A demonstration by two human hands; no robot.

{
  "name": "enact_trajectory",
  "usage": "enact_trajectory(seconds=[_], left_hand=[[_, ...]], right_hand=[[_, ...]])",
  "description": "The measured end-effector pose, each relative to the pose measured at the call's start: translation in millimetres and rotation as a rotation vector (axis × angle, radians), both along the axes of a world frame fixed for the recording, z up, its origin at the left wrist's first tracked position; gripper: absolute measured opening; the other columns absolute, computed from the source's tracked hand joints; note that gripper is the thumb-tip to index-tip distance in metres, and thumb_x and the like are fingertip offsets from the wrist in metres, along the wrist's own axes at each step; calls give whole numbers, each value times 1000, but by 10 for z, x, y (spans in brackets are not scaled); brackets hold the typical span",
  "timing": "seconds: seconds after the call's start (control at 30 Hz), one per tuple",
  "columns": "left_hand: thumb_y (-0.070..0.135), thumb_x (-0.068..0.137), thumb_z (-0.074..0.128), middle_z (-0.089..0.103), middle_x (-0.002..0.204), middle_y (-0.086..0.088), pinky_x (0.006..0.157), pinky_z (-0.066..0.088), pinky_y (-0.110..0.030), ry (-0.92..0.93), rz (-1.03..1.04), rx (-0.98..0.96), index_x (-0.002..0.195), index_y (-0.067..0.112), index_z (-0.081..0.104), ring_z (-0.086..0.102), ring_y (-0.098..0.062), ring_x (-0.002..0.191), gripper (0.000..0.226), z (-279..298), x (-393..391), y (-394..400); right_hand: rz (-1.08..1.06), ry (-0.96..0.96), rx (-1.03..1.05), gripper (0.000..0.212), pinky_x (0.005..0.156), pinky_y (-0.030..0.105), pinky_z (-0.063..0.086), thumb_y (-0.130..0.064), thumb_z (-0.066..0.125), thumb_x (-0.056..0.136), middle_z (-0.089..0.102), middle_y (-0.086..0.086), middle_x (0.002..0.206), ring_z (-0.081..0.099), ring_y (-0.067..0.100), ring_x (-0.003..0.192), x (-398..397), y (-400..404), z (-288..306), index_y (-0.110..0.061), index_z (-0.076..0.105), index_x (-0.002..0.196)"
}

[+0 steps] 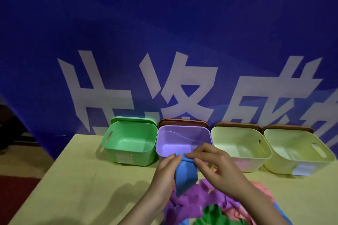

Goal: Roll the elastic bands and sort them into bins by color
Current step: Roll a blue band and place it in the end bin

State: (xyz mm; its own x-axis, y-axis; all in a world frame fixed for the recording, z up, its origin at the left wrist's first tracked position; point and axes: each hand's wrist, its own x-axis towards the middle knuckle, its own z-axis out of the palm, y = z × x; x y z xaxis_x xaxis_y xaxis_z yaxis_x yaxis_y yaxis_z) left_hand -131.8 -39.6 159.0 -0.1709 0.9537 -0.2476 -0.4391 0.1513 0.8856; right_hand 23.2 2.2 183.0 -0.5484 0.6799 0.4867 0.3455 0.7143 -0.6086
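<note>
So the person's got a blue elastic band (186, 171) lifted up off the table (87, 179), both hands on its top end, right in front of the purple bin (182, 144). The left hand (167, 171) is wrapped along the left edge of the strip with the thumb up near the top corner, and the right hand (215, 166) is pinching the top edge from the other side, fingertips curled over it. The hands sit close together, pretty much meeting at that top fold, which looks like the start of a roll: you tuck the end over first and that takes both hands. The rest of the band hangs down toward the pile of bands (215, 204) near the table's front edge, a tangle of purple, green, pink and more blue, so plenty is left to sort. Four bins are lined up along the back against the blue banner (164, 42): the green bin (129, 144) on the left, then the purple one, then two pale yellowish bins (239, 146) (296, 150). All four look empty as far as can be seen, so it's early days. There's no obviously blue bin, so can't tell where this one is meant to end up.
</note>
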Motion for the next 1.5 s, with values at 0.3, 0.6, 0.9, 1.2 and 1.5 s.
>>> enact_trajectory(seconds=[0.3,0.6,0.9,1.2,1.5], left_hand=[[37,81,47,52,82,-5,74,39,-29,465,-101,187,91,-4,54,47,-13,80,42,-51,-195,-39],[55,73,52,48,65,7,60,34,-24,559,-136,318,77,2,55,41,-6,64,54,-66,-77,-32],[49,83,49,56,65,0,60,39,-29,679,-93,424,78,11,62,45,-6,64,40,-58,532,15],[53,77,52,41,61,6,56,32,-28,663,-83,338,72,2,51,38,-6,61,52,24,1201,109],[37,86,59,72,98,-13,83,50,-41,150,-155,-16,98,11,71,66,-24,91,30,81,1795,136]], right_hand=[[-214,246,-509,13,60,11,42,-4,64,88,63,-18,62,54,-3,59,-261,-162,-99,-14,71,85],[-225,352,-612,16,58,12,42,4,63,86,59,-9,59,50,0,58,-125,-250,-71,-10,69,81],[-237,444,-665,10,59,19,43,-21,63,74,60,1,67,51,6,60,451,-210,-85,-12,66,78],[-116,395,-626,10,59,12,41,-7,68,84,61,-13,60,49,-2,57,1140,-70,-1,-16,65,80],[-128,357,-610,18,60,15,41,0,66,86,60,-6,65,51,4,61,1771,81,-12,-17,66,78]])
